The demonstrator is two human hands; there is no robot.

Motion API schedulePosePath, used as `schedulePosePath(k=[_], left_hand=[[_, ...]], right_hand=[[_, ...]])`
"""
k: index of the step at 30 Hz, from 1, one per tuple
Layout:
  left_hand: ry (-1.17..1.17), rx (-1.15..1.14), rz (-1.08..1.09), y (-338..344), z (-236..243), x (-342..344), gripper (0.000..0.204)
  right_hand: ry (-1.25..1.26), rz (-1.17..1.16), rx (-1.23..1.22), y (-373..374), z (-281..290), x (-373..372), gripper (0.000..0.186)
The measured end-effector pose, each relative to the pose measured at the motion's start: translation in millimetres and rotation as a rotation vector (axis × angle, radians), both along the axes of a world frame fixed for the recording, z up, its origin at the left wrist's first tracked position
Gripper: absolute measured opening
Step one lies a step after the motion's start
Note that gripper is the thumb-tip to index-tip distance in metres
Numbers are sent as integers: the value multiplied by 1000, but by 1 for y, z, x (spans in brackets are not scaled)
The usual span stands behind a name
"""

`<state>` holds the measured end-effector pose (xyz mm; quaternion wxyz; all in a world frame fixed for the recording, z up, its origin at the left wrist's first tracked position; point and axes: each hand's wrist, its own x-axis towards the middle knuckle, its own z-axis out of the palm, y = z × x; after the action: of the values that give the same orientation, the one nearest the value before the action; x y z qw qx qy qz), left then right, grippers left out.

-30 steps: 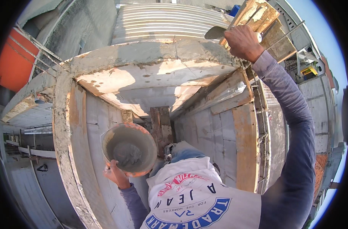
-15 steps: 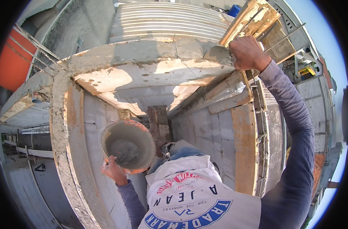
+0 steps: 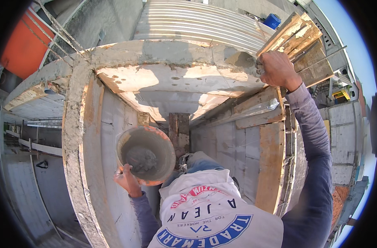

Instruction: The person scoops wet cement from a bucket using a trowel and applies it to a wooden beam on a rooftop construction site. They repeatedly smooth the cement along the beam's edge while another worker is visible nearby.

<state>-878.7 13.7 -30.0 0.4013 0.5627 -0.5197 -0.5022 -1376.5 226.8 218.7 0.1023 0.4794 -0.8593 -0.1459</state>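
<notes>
While hands grip bucket and trowel, rough concrete ledge, corrugated roof beyond

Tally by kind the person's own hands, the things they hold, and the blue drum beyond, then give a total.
Bare hands: 2 (left hand, right hand)
Round orange-and-grey bucket, in the left: 1
Grey metal trowel, in the right: 1
Blue cylindrical drum: 1
Total: 5
</notes>
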Motion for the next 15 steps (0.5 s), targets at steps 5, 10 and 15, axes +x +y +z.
schedulePosePath(k=[5,10,15], left_hand=[[31,-13,-16,-6,0,3,11],[81,12,-42,-6,12,-8,11],[99,-4,-22,0,18,-10,11]], right_hand=[[35,-12,-217,-4,25,18,17],[104,149,-86,-57,16,42,13],[109,135,-202,-61,32,42,14]])
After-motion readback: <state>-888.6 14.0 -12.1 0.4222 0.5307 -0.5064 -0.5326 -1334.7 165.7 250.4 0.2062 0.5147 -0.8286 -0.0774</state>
